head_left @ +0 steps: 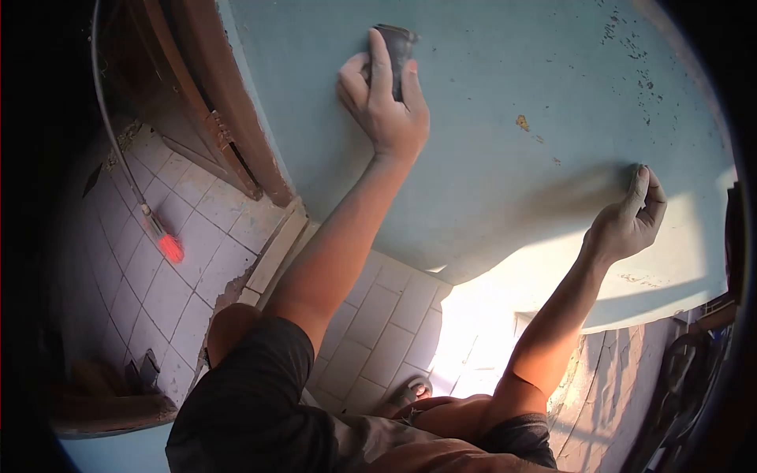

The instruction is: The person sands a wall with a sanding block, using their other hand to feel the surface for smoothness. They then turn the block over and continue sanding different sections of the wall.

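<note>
The dark sanding pad [400, 49] was up at the blue-green wall [465, 150], near the top of my view, in my left hand [385, 106]. My fingers there were clamped on it, the index laid long over its left side, the thumb along its right, the others bent in behind the index. A pale dust coated those fingers. Lower and well apart, to the right, my right hand [628, 217] was raised at the same wall, its fingers curled in toward the thumb; a tiny dark edge showed at the thumb's tip, and I could not tell whether they were closed on anything. Between my hands the paint bore a small yellowish chipped patch [523, 123], and above my right hand ran a scatter of dark specks [646, 75]. My right arm's shadow lay across the wall, and a bright patch of sunlight spread below it. Left of the wall stood a brown door frame [240, 102], and beyond it a red-bristled brush [170, 247] on a long thin handle lay over the pale floor tiles [169, 296]. Below me, beside my knee, part of a sandalled foot [416, 389] showed on the tiles.
</note>
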Tool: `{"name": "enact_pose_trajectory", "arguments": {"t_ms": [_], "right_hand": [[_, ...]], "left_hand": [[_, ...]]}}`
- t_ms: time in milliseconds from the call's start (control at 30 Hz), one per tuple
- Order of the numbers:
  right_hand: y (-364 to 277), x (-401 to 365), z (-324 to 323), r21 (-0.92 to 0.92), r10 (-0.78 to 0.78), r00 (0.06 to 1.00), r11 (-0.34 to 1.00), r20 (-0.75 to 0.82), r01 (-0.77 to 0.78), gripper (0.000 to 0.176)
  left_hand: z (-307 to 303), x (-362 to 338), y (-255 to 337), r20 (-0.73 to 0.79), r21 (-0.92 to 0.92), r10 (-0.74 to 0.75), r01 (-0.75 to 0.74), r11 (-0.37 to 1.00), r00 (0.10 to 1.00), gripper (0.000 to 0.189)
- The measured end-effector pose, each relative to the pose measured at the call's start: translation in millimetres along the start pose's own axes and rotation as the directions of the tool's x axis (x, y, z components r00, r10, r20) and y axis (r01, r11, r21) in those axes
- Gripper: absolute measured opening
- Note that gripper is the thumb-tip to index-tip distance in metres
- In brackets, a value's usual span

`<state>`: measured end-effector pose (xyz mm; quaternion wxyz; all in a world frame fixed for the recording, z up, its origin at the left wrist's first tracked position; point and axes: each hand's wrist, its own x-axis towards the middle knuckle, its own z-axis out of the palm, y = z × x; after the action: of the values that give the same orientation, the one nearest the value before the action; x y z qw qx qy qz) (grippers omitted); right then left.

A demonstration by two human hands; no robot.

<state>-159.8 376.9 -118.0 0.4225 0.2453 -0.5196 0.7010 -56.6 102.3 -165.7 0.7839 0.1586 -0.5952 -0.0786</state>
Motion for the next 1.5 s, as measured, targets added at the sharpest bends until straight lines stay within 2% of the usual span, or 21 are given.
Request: {"name": "enact_pose_trajectory", "arguments": {"t_ms": [100, 133, 167, 200, 233, 300, 367, 500, 567, 633, 767, 833, 900, 967, 1100, 1167, 1233, 1300, 1367, 1433, 1500], "right_hand": [[-7.4, 6.2, 2.4, -0.199, -0.015, 0.999, 0.98, -0.032, 0.008, 0.023], [1.1, 9.8, 7.4, -0.252, -0.129, 0.992, 0.96, -0.008, 0.122, 0.028], [-4.4, 6.5, 13.4, -0.524, -0.186, 0.981, 0.831, 0.056, 0.187, 0.039], [-3.8, -0.7, 24.1, -0.607, -0.256, 0.963, 0.754, 0.08, 0.251, 0.045], [-2.4, -9.3, 37.6, -0.681, -0.323, 0.941, 0.665, 0.106, 0.305, 0.051], [-4.6, -22.6, 53.6, -0.594, -0.362, 0.912, 0.697, 0.194, 0.403, 0.061], [-11.1, -33.6, 61.3, -0.579, -0.361, 0.887, 0.672, 0.289, 0.462, 0.064], [-27.8, -50.2, 102.4, -0.59, -0.378, 0.857, 0.622, 0.35, 0.515, 0.066], [-47.4, -66.7, 142.9, -0.523, -0.453, 0.727, 0.505, 0.516, 0.687, 0.068], [-57.8, -66.4, 157.9, -0.472, -0.436, 0.56, 0.301, 0.705, 0.828, 0.067], [-45.1, -49.8, 126.4, -0.46, -0.479, 0.564, 0.326, 0.673, 0.826, 0.067], [-44.0, -65.6, 115.6, -0.527, -0.41, 0.635, 0.353, 0.655, 0.773, 0.069], [-48.5, -84.4, 120.7, -0.561, -0.343, 0.725, 0.468, 0.597, 0.683, 0.071], [-53.0, -88.6, 120.7, -0.543, -0.348, 0.713, 0.472, 0.609, 0.694, 0.073], [-54.4, -84.9, 104.7, -0.528, -0.23, 0.697, 0.506, 0.68, 0.682, 0.071], [-61.7, -74.7, 111.2, -0.514, -0.28, 0.631, 0.391, 0.724, 0.763, 0.069], [-65.8, -70.2, 133.2, -0.505, -0.311, 0.654, 0.44, 0.69, 0.742, 0.069], [-65.8, -71.2, 149.0, -0.546, -0.344, 0.723, 0.486, 0.599, 0.683, 0.07], [-35.4, -77.5, 125.7, -0.541, -0.36, 0.644, 0.351, 0.675, 0.764, 0.071], [15.3, -99.9, 80.4, -0.579, -0.345, 0.652, 0.299, 0.675, 0.758, 0.073], [34.6, -106.3, 78.0, -0.566, -0.401, 0.631, 0.282, 0.664, 0.775, 0.074]], "left_hand": [[-10.7, -11.2, -7.6, -0.007, 0.083, -0.133, 0.133, 0.988, 0.991, 0.059], [-10.1, -8.4, -10.4, -0.03, 0.108, -0.169, 0.171, 0.979, 0.985, 0.059], [-21.7, -62.7, -12.8, 0.045, 0.08, -0.136, 0.132, 0.988, 0.99, 0.059], [-32.9, -116.5, -13.2, 0.124, 0.052, -0.108, 0.102, 0.993, 0.986, 0.059], [-32.2, -109.8, -15.9, 0.101, 0.034, -0.117, 0.114, 0.993, 0.988, 0.059], [-36.7, -92.2, -12.4, 0.154, -0.064, -0.081, 0.091, 0.994, 0.985, 0.057], [-25.2, 4.7, -31.6, 0.046, -0.063, -0.124, 0.127, 0.99, 0.991, 0.055], [-27.0, -37.2, -14.8, 0.039, -0.062, -0.269, 0.271, 0.96, 0.962, 0.057], [-43.3, -128.1, 5.7, 0.247, -0.213, -0.147, 0.202, 0.956, 0.958, 0.056], [-53.6, -108.1, 0.4, 0.311, -0.172, -0.06, 0.118, 0.978, 0.949, 0.054], [-37.1, 16.8, -38.4, 0.021, -0.217, -0.353, 0.349, 0.912, 0.935, 0.056], [-34.8, -30.1, -21.5, 0.055, -0.142, -0.381, 0.385, 0.912, 0.923, 0.057], [-46.2, -112.8, -2.8, 0.261, -0.171, -0.279, 0.328, 0.929, 0.924, 0.053], [-56.1, -96.4, -3.7, 0.332, -0.121, -0.245, 0.299, 0.947, 0.911, 0.053], [-35.1, 31.0, -54.2, 0.025, -0.166, -0.341, 0.34, 0.925, 0.94, 0.058], [-38.6, 2.8, -41.8, 0.047, -0.161, -0.376, 0.379, 0.911, 0.925, 0.055], [-40.7, -43.8, -28.0, 0.056, -0.168, -0.413, 0.416, 0.894, 0.909, 0.049], [-50.0, -133.7, -3.3, 0.255, -0.187, -0.25, 0.302, 0.935, 0.934, 0.047], [-44.5, -98.7, -11.6, 0.211, -0.192, -0.229, 0.271, 0.943, 0.95, 0.047], [-39.9, -23.1, -35.4, 0.177, -0.156, -0.211, 0.239, 0.958, 0.961, 0.049], [-39.3, 71.0, -81.6, -0.023, -0.108, -0.321, 0.317, 0.942, 0.947, 0.051]]}}
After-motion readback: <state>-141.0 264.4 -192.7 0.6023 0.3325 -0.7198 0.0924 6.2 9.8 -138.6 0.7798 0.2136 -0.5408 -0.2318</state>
